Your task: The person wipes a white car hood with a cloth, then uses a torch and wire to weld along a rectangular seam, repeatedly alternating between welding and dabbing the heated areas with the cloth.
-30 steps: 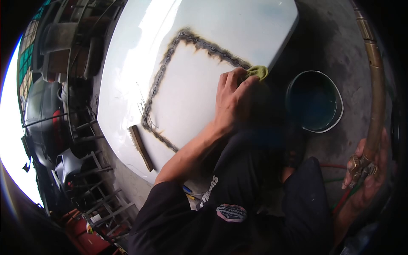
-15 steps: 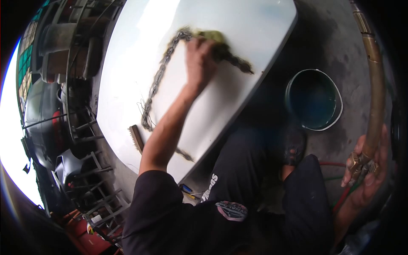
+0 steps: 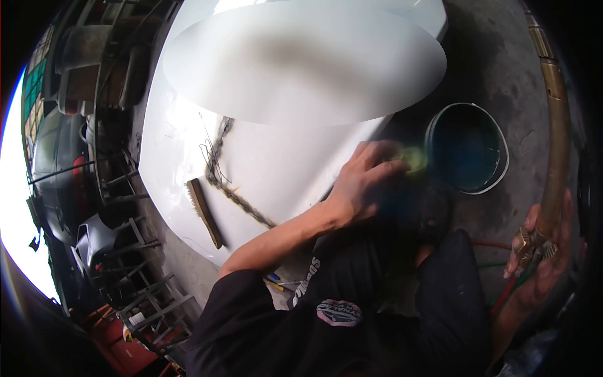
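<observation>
Our left hand (image 3: 364,182) is gripping a blurred yellow-green rag (image 3: 411,158) at the white panel's (image 3: 276,163) right edge, beside the bucket (image 3: 468,147), which is holding dark liquid. Our right hand (image 3: 543,251) is clasping a brass torch (image 3: 553,157). The rag is now off the scorched seam (image 3: 220,169), having left the panel's far edge.

Strong daylight is admitted from the far left, where the frame edge is blown out to pure white. The white panel (image 3: 270,157) is brightly lit, and its upper part is covered by a smooth, featureless pale oval. Right of the panel, the concrete floor and the bucket (image 3: 468,147) are left dim. Motion blur is seen on the left hand (image 3: 364,179) and the cloth (image 3: 414,158) at the panel's right edge. Heavy fisheye curvature and black vignetting are shown in the corners.
</observation>
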### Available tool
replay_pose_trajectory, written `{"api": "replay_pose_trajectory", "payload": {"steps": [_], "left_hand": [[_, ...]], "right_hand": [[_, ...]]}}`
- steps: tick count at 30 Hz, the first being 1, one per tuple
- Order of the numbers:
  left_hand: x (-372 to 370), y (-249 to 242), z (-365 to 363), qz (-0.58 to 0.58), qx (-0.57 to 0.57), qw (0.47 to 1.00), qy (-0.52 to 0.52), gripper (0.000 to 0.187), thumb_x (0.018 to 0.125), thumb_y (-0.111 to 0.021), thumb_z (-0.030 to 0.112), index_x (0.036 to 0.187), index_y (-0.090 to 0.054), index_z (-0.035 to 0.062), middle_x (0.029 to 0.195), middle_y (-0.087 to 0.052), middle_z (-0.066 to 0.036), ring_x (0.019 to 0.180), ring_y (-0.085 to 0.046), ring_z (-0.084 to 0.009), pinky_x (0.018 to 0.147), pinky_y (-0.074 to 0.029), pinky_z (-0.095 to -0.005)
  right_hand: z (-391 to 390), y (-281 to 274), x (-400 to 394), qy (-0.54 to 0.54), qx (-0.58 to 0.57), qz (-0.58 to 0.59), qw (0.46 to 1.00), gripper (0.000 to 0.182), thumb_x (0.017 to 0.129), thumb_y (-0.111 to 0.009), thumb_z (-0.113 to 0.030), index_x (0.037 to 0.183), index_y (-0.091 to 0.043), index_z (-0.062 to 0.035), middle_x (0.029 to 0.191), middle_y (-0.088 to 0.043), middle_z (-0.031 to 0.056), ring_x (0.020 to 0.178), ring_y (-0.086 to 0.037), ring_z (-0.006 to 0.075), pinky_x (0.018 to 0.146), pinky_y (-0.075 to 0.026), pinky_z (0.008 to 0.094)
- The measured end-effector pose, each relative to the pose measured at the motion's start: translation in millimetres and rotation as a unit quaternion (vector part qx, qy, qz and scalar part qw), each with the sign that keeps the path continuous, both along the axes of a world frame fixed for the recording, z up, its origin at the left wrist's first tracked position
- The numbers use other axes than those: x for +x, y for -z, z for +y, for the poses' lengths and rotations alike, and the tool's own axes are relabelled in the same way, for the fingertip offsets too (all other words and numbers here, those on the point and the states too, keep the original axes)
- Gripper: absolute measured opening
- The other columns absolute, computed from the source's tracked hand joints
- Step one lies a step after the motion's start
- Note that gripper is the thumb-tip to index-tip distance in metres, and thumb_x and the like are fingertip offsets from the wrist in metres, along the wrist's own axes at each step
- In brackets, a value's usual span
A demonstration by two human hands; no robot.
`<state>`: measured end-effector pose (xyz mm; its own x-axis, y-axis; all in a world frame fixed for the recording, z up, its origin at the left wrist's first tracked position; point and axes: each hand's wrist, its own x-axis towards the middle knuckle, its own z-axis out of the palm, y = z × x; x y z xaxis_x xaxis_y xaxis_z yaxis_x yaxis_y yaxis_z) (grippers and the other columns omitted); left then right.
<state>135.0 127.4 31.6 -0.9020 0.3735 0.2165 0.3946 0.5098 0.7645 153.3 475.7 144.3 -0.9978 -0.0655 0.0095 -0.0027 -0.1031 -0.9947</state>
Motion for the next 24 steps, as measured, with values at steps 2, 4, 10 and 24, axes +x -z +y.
{"api": "replay_pose_trajectory", "payload": {"steps": [2, 4, 10, 24], "left_hand": [[-5, 3, -6, 0.010, 0.010, 0.999, -0.035, 0.043, 0.080, -0.074, -0.004, 0.122, -0.073, 0.0075, 0.129, -0.063, -0.019, 0.115, -0.063, -0.0401, 0.095, -0.053, -0.0484], [-9, 3, -11, 0.015, 0.007, 0.999, -0.047, 0.042, 0.082, -0.073, -0.004, 0.123, -0.073, 0.0079, 0.128, -0.063, -0.019, 0.115, -0.062, -0.0403, 0.096, -0.052, -0.0484], [-15, 3, -9, 0.016, -0.022, 0.996, -0.088, 0.036, 0.087, -0.073, -0.003, 0.121, -0.073, 0.0078, 0.127, -0.062, -0.020, 0.114, -0.060, -0.0407, 0.096, -0.052, -0.0476], [-183, 35, -177, 0.202, -0.183, 0.937, -0.218, 0.027, 0.090, -0.070, 0.003, 0.112, -0.082, 0.0115, 0.113, -0.070, -0.020, 0.102, -0.063, -0.0363, 0.094, -0.052, -0.0467]], "right_hand": [[-1, 2, 1, 0.007, 0.004, -0.003, 1.000, 0.096, 0.096, -0.070, -0.044, 0.165, -0.022, 0.0038, 0.109, -0.054, 0.0198, 0.068, -0.064, 0.0110, 0.042, -0.053, 0.0183], [-2, 2, 2, 0.008, 0.003, -0.001, 1.000, 0.096, 0.096, -0.069, -0.044, 0.165, -0.022, 0.0040, 0.109, -0.054, 0.0197, 0.069, -0.064, 0.0109, 0.042, -0.053, 0.0181], [-2, 3, 3, 0.001, -0.009, 0.000, 1.000, 0.097, 0.096, -0.070, -0.042, 0.165, -0.021, 0.0040, 0.110, -0.054, 0.0202, 0.072, -0.065, 0.0114, 0.042, -0.054, 0.0185], [0, 10, 4, -0.007, -0.011, 0.016, 1.000, 0.092, 0.097, -0.067, -0.040, 0.165, -0.023, 0.0051, 0.110, -0.054, 0.0203, 0.073, -0.065, 0.0113, 0.042, -0.054, 0.0179]]}}
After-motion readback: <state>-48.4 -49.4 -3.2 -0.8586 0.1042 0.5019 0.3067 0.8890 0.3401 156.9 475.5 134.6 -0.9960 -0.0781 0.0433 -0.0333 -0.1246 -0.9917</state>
